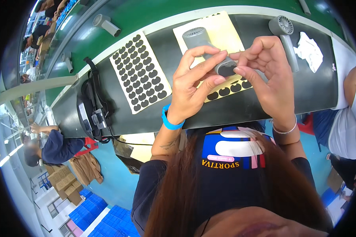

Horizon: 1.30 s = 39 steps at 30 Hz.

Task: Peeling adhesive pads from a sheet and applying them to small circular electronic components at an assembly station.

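Note:
My left hand (pixel 195 79) is closed around the handle of a grey handheld fan (pixel 194 36), whose round grille points away from me. The handle's end faces me and carries a black sticker (pixel 226 70). Against that end my right hand (pixel 271 75) is closed in a pinch, its thumb tip at the sticker's right edge. Under the fan lies a yellowish sheet (pixel 231 31), with a row of black stickers (pixel 224 91) along its near edge. To the left, a second sheet (pixel 132 96) bears several rows of the same notched round black stickers.
At the table's right lie another grey fan (pixel 283 27) and a crumpled white cloth (pixel 309 51). A black strapped device (pixel 91 106) with a cable sits at the left end. More grey fans (pixel 106 25) rest on the green surface beyond. People sit on both sides.

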Each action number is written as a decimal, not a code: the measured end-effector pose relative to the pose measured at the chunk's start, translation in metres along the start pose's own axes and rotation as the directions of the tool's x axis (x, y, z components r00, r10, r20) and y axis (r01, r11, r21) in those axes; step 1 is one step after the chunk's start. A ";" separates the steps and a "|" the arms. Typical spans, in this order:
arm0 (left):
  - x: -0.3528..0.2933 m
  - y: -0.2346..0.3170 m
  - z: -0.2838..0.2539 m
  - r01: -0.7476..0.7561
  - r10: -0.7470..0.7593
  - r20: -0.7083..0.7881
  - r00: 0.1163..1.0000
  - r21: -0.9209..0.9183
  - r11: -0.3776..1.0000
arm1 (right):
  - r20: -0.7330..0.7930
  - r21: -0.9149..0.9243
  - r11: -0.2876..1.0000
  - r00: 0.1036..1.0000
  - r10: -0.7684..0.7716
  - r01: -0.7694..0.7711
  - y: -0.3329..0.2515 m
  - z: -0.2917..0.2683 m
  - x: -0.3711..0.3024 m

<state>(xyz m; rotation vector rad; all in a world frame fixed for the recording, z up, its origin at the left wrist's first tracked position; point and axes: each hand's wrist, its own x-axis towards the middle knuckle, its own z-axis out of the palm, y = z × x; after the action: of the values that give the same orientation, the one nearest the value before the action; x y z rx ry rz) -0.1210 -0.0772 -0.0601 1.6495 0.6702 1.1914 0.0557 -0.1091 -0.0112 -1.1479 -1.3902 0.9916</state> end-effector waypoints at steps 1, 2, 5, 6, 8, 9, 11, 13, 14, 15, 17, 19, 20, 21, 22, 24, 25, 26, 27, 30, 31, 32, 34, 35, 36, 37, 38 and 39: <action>0.000 0.000 0.000 0.000 0.000 0.003 1.000 0.012 1.000 | 0.003 -0.003 1.000 1.000 0.006 -0.006 0.000 0.000 0.000; 0.000 0.000 0.000 0.000 0.000 0.005 1.000 0.024 1.000 | 0.006 -0.005 1.000 1.000 0.013 -0.013 0.000 0.000 0.000; 0.001 0.000 0.000 0.013 -0.013 0.011 1.000 0.000 1.000 | 0.005 -0.001 1.000 1.000 0.018 -0.018 -0.002 -0.001 0.000; 0.000 0.000 0.000 0.014 -0.014 0.012 1.000 0.000 1.000 | 0.004 0.000 1.000 1.000 0.019 -0.019 -0.002 -0.001 0.000; 0.000 -0.001 0.000 0.025 -0.025 0.010 1.000 -0.005 1.000 | 0.012 -0.005 1.000 1.000 0.004 -0.004 -0.002 -0.001 0.001; 0.000 -0.001 0.000 0.025 -0.025 0.012 1.000 -0.006 1.000 | 0.010 -0.005 1.000 1.000 0.004 -0.004 -0.003 -0.002 0.001; 0.001 -0.001 0.001 0.009 -0.009 0.010 1.000 -0.018 1.000 | 0.018 -0.063 0.998 1.000 -0.011 0.012 -0.004 -0.003 0.002; 0.001 0.000 0.002 0.010 -0.009 0.010 1.000 -0.015 1.000 | 0.015 -0.065 0.998 1.000 -0.017 0.018 -0.003 -0.003 0.002; 0.001 0.000 0.002 0.010 -0.010 0.009 1.000 -0.014 1.000 | 0.013 -0.069 0.997 1.000 -0.022 0.023 -0.003 -0.004 0.002; 0.001 0.000 0.003 0.011 -0.010 0.010 1.000 -0.014 1.000 | 0.012 -0.068 0.997 1.000 -0.022 0.022 -0.003 -0.004 0.001; 0.001 -0.001 0.004 0.015 -0.015 0.004 1.000 -0.047 0.999 | 0.013 -0.078 0.997 1.000 -0.019 0.020 -0.004 -0.004 0.001; 0.002 0.000 0.004 0.018 -0.017 0.012 1.000 -0.045 0.999 | 0.004 -0.087 0.996 1.000 -0.016 0.016 -0.006 -0.004 0.001; 0.002 0.000 0.004 0.020 -0.019 0.017 1.000 -0.042 0.999 | -0.002 -0.095 0.995 1.000 -0.013 0.013 -0.007 -0.004 0.000; 0.002 0.001 0.005 0.020 -0.019 0.018 1.000 -0.042 0.999 | -0.003 -0.094 0.995 1.000 -0.013 0.013 -0.007 -0.004 0.000; 0.002 0.002 0.005 0.023 -0.023 0.012 1.000 -0.040 0.999 | -0.002 -0.135 0.990 1.000 -0.031 0.031 -0.007 -0.004 -0.001; 0.001 0.002 0.006 0.026 -0.026 0.007 1.000 -0.039 0.999 | -0.001 -0.175 0.983 0.999 -0.050 0.049 -0.007 -0.004 -0.002; 0.001 0.001 0.007 0.019 -0.019 -0.009 1.000 -0.045 0.999 | -0.004 -0.195 0.979 0.998 -0.066 0.064 -0.006 -0.003 -0.003; 0.000 0.001 0.007 0.012 -0.013 -0.025 1.000 -0.051 0.999 | -0.007 -0.215 0.974 0.997 -0.081 0.078 -0.005 -0.002 -0.003; 0.000 0.001 0.008 0.011 -0.012 -0.022 1.000 -0.053 0.999 | -0.010 -0.218 0.973 0.997 -0.082 0.078 -0.006 -0.002 -0.004; 0.001 0.003 0.010 0.014 -0.016 -0.023 1.000 -0.071 0.997 | -0.019 -0.278 0.955 0.994 -0.108 0.098 -0.008 -0.002 -0.005; 0.001 0.003 0.010 0.016 -0.018 -0.021 1.000 -0.055 0.998 | -0.029 -0.297 0.950 0.993 -0.112 0.099 -0.008 -0.002 -0.005; 0.001 0.002 0.010 0.018 -0.019 -0.018 1.000 -0.041 0.999 | -0.039 -0.317 0.943 0.992 -0.117 0.099 -0.009 -0.002 -0.006; 0.000 0.001 0.010 0.013 -0.014 -0.021 1.000 -0.042 0.999 | -0.039 -0.340 0.934 0.991 -0.131 0.110 -0.010 0.000 -0.006; -0.001 0.000 0.010 0.009 -0.010 -0.022 1.000 -0.044 0.999 | -0.040 -0.364 0.924 0.989 -0.144 0.120 -0.010 0.001 -0.006; -0.001 0.000 0.010 0.008 -0.009 -0.023 1.000 -0.045 0.999 | -0.039 -0.365 0.923 0.989 -0.145 0.121 -0.011 0.001 -0.006; -0.002 0.000 0.009 0.007 -0.008 -0.021 1.000 -0.044 0.999 | -0.030 -0.394 0.911 0.989 -0.145 0.121 -0.011 0.001 -0.006; -0.002 0.000 0.009 0.005 -0.006 -0.019 1.000 -0.042 0.999 | -0.020 -0.423 0.898 0.989 -0.144 0.122 -0.012 0.001 -0.006; -0.003 0.000 0.009 0.003 -0.004 -0.021 1.000 -0.042 0.999 | -0.018 -0.424 0.897 0.989 -0.147 0.125 -0.011 0.001 -0.006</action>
<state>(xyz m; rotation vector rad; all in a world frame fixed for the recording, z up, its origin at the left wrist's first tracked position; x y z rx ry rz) -0.1138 -0.0827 -0.0622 1.6021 0.6568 1.2144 0.0530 -0.1177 -0.0017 -1.3562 -1.6710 0.5684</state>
